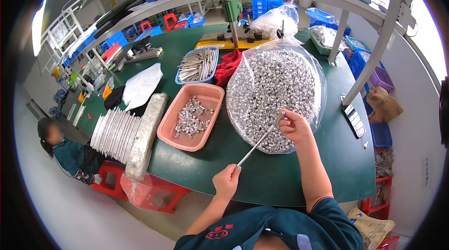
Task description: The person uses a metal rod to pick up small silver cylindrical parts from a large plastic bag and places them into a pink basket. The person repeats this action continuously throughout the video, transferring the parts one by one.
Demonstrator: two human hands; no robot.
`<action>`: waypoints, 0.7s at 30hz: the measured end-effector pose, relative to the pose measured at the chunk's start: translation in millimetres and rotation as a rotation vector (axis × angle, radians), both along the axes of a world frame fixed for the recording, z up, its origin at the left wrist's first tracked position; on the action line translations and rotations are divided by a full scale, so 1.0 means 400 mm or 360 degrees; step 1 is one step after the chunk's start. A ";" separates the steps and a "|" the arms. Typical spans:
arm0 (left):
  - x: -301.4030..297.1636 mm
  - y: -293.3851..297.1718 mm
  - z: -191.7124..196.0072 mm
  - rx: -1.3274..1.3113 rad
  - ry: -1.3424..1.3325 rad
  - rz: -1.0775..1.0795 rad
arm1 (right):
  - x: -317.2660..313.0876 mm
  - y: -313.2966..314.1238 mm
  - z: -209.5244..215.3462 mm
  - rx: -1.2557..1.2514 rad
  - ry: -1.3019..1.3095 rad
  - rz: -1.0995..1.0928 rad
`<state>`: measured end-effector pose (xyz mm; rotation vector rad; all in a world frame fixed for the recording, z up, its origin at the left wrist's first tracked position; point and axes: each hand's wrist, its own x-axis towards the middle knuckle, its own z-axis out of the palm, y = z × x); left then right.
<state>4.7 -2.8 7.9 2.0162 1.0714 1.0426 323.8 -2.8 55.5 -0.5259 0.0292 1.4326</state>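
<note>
My left hand [226, 182] is closed around the lower end of a thin metal rod [256, 146], which slants up to the right. At the rod's upper end, the fingers of my right hand [295, 127] are pinched together; whether they hold the tip or a small metal part on it is too small to tell. Beneath my right hand lies a large round heap of small silver metal sleeves [276, 86] in a clear plastic bag [322, 81]. To its left stands a pink plastic basket [168, 128] with fewer loose small metal parts [191, 116] in it.
A blue tray [178, 81] of short metal rods and a red cloth [228, 66] sit behind the basket. Long rods [114, 133] lie stacked at left. A phone [354, 121] rests near the green table's [348, 165] right edge. Another person [70, 154] sits at far left.
</note>
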 end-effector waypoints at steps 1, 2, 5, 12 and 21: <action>-0.001 0.000 -0.001 -0.0005 0.0001 0.0002 | 0.002 0.002 -0.004 0.0010 0.0014 0.0025; -0.001 0.001 -0.004 0.0013 0.0003 0.0003 | 0.005 0.002 -0.007 0.0018 0.0026 0.0051; -0.002 0.002 -0.014 0.0058 0.0001 0.0008 | 0.008 -0.001 -0.006 0.0004 -0.0103 0.0049; -0.001 0.000 -0.009 0.0015 -0.0013 0.0017 | -0.013 -0.016 0.034 0.0101 -0.0599 -0.0016; 0.000 0.005 -0.015 -0.0051 -0.0117 0.0081 | -0.133 0.000 0.060 -0.0054 -0.0908 -0.0154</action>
